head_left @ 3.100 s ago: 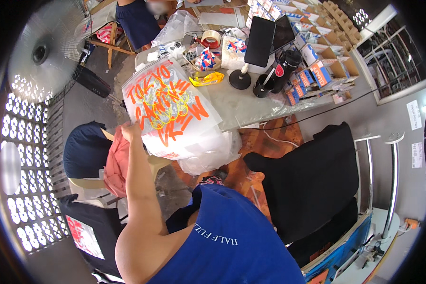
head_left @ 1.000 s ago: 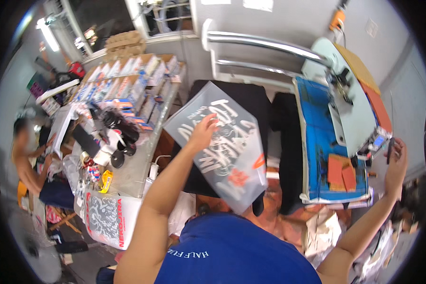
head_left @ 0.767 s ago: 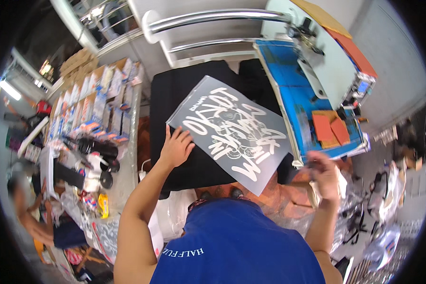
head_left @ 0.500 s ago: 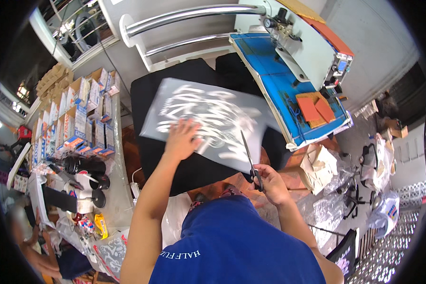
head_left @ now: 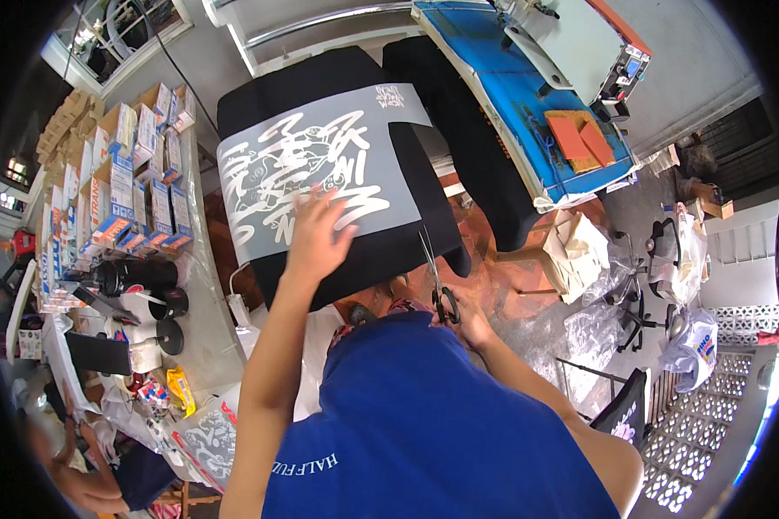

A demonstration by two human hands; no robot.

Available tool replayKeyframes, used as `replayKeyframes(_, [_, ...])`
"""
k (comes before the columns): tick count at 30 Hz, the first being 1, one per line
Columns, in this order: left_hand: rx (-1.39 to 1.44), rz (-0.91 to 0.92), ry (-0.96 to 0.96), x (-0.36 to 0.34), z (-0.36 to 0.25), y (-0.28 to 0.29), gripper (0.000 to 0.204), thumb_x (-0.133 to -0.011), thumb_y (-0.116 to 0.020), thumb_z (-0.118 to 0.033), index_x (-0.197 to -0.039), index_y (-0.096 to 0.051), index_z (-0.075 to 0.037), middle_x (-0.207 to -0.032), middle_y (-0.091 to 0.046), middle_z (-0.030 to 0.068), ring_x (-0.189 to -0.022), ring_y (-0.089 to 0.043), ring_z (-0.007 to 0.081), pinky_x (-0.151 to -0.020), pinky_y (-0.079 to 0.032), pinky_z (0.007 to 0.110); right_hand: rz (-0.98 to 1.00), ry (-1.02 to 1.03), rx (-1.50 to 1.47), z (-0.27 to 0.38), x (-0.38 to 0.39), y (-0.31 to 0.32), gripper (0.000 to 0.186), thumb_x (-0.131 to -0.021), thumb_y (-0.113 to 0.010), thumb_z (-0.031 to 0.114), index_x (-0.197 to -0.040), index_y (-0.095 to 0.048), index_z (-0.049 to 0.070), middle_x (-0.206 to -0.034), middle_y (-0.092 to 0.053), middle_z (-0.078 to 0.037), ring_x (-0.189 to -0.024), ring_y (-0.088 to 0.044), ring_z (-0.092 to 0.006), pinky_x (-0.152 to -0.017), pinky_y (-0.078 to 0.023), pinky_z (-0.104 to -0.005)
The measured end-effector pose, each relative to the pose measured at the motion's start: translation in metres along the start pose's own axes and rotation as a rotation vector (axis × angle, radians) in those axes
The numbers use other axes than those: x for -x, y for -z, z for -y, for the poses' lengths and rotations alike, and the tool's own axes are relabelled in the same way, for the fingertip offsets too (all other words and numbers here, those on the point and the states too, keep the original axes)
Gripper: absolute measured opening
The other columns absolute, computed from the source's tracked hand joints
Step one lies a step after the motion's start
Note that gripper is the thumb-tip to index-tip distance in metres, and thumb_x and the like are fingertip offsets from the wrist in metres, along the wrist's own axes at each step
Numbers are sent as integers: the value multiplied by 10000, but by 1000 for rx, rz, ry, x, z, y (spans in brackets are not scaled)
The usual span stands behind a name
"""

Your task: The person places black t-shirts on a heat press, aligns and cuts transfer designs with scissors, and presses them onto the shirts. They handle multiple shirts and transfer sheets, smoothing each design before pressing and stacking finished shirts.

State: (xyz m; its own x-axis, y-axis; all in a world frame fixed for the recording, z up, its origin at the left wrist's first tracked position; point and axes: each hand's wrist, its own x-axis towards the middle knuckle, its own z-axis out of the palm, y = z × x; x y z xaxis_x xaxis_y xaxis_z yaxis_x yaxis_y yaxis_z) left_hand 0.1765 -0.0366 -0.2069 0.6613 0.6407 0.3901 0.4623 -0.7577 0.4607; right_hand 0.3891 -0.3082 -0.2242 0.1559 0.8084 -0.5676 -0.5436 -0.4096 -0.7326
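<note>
My left hand lies on a translucent grey sheet with white graphic lettering and line drawing, its fingers spread. The sheet rests on a black padded platen; a narrower strip of it with a small design extends toward the back right. My right hand grips black-handled scissors beside the platen's front right corner, blades pointing up toward the sheet. A second, narrow black padded arm stands right of the platen, beside a blue press bed.
A table at left holds stacked boxes, a black flask and a stand. A co-worker is at lower left. Orange pads lie on the blue bed. A beige cloth pile and chair stand right.
Since 3.1 seconds ago, the view has turned to the press and scissors have appeared in my right hand. Over the last half second, the sheet has turned and shifted up-left under my left hand.
</note>
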Motion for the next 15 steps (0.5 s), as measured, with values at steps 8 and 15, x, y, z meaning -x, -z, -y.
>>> replayKeyframes(8, [-25, -34, -176, 9, -22, -42, 231, -841, -708, -107, -1070, -733, -122, -1218, -661, 46, -1212, -581, 290, -1127, -378, 550, 62, 70, 108, 11, -4, -22, 511, -1003, -623, 270, -1403, -448, 5, -999, -587, -90, -822, -650, -179, -764, -559, -337])
replayKeyframes(15, [8, -98, -157, 7, -33, -40, 161, -833, -708, -80, -987, -750, -98, -1121, -695, 53, -1191, -600, 338, -1063, -452, 553, 22, -26, 79, 17, -4, -55, 467, -1008, -619, 246, -1390, -450, 35, -955, -598, -82, -768, -652, -161, -658, -560, -311])
